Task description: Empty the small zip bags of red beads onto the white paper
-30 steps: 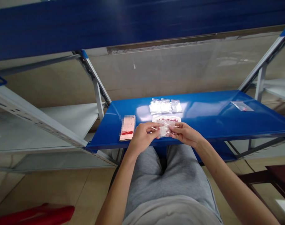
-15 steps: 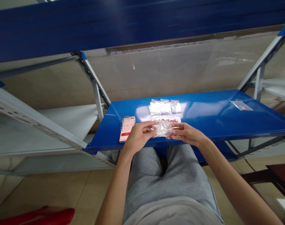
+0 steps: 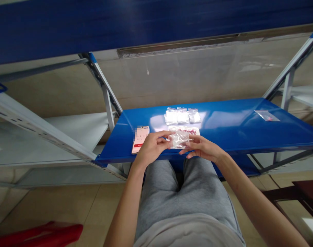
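Note:
Between my hands is a clear plastic bag [image 3: 179, 140], held over the front edge of the blue shelf. My left hand [image 3: 155, 144] pinches its left side between thumb and fingers. My right hand [image 3: 201, 147] grips the right side with thumb and forefinger, its lower fingers spread beneath. Just behind the bag lies a white tray [image 3: 198, 130] with many small red beads [image 3: 189, 131] in it, partly covered by the bag and hands. Farther back, several clear zip bags with white contents [image 3: 182, 116] lie in a row.
A phone [image 3: 141, 139] showing a running timer lies left of my left hand. Another clear bag with something red inside [image 3: 267, 115] is at the shelf's right. The blue shelf [image 3: 231, 127] has metal uprights at both sides, and an upper blue shelf [image 3: 156, 24] hangs above.
The lower fingers of my right hand have spread and moved left under the bag. My left hand keeps its pinch. The whole view has shifted slightly.

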